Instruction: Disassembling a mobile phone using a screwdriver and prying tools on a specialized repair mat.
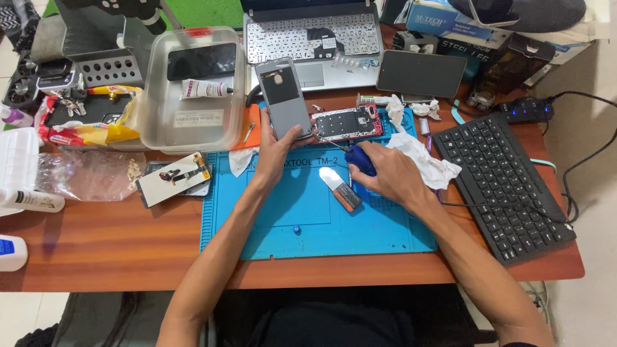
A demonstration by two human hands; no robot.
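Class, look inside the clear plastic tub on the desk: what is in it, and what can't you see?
Inside the clear plastic tub lie a black phone, a white tube and a white label or card. Whatever lies beneath them is covered and cannot be told.

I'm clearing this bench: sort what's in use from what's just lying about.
In use:
- left hand holding grey phone back panel
- right hand gripping blue-handled screwdriver
- opened red-framed phone
- blue rubber work mat

Lying about:
- black keyboard
- silver laptop
- clear plastic box
- crumpled white tissue
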